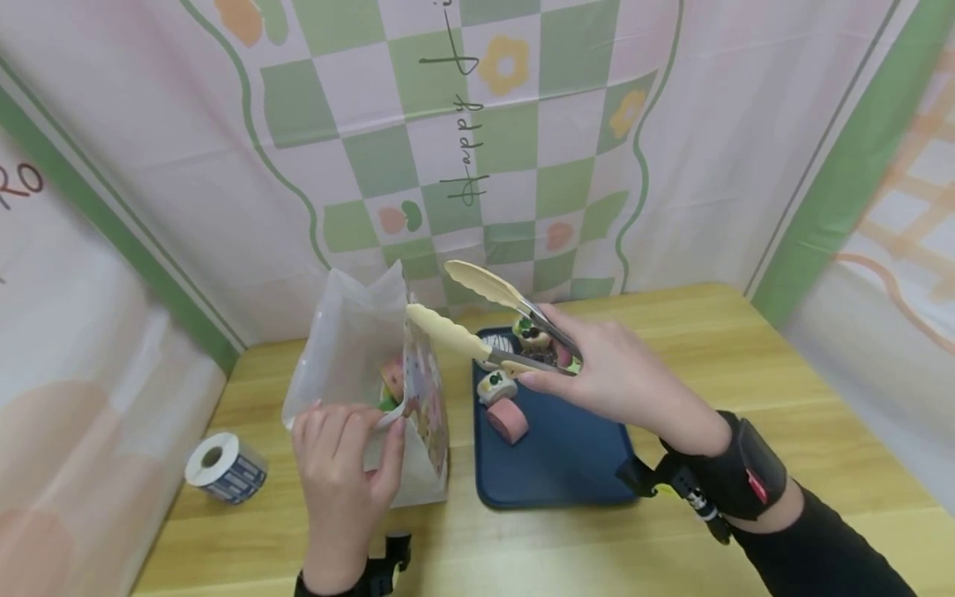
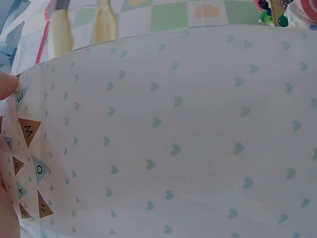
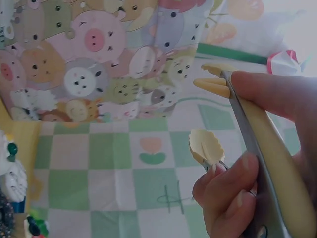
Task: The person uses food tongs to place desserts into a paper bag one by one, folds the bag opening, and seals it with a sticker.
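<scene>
My left hand (image 1: 339, 460) grips the near rim of a paper bag (image 1: 324, 352) that stands upright with its mouth open. Inside the bag, a pink-and-green item (image 1: 392, 380) shows in part. My right hand (image 1: 612, 369) holds a pair of tongs (image 1: 453, 333) with cream scalloped tips. The tips are spread, with nothing between them, and reach over the bag's right edge. In the right wrist view, animal faces cover the bag's side (image 3: 94, 59). Hearts and lettered pennants mark its near side (image 2: 173, 129) in the left wrist view.
Right of the bag lies a dark blue tray (image 1: 567, 460). On it sit a pink roll cake (image 1: 508, 420), a white roll cake (image 1: 496, 386) and several small decorated cakes (image 1: 531, 333), partly behind the tongs. A label roll (image 1: 226, 468) stands at left. A patterned cloth (image 1: 477, 149) hangs behind.
</scene>
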`<state>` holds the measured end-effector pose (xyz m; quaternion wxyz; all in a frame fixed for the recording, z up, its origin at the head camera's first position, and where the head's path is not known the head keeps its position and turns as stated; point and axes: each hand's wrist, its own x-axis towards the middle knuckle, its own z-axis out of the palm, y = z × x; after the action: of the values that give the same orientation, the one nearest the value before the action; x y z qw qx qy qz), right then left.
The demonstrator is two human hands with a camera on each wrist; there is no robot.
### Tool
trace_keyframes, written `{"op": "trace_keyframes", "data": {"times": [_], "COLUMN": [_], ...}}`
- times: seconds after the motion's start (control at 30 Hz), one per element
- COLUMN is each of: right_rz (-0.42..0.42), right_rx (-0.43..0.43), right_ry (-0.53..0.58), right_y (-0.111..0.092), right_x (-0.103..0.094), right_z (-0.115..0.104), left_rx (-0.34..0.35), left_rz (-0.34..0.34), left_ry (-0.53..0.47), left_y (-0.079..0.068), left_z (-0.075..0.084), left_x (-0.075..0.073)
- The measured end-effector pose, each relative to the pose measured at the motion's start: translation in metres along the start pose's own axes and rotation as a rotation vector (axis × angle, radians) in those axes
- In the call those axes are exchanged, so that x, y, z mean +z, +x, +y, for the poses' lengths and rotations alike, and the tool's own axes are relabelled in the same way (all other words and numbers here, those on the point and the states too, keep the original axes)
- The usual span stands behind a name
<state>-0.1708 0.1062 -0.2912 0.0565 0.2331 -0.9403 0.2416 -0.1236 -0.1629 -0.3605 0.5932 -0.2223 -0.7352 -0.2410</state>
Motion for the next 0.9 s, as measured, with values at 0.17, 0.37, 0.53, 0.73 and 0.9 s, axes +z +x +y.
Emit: {"op": "trace_keyframes", "data": {"times": [0.17,0.37,0.53,0.73,0.9], "right_rz": [0.020,0.040,0.061,0.066,0.062], "right_rx": [0.036,0.074,0.077,0.103,0.118], "right_ry": [-0.037,-0.065,-0.045,-0.052,-0.053], "right_y": [-0.005,-0.013,-0.019,-0.025,-0.029], "right_x": [0.013,0.030,0.041,0.050,0.055], "right_z": [0.014,0.025,0.031,0.037,0.043], "left_rx": [-0.006,-0.015,-0.015,-0.018,-0.023], "left_rz": [-0.010,-0.016,-0.012,-0.009,-0.012], "left_ry": [-0.004,-0.007,-0.006,0.000,-0.001], "left_y": [0.000,-0.001,-0.003,-0.003,-0.003], "left_z": [0.000,0.000,0.000,0.000,0.000], "left_x": [0.001,0.001,0.002,0.002,0.002]}}
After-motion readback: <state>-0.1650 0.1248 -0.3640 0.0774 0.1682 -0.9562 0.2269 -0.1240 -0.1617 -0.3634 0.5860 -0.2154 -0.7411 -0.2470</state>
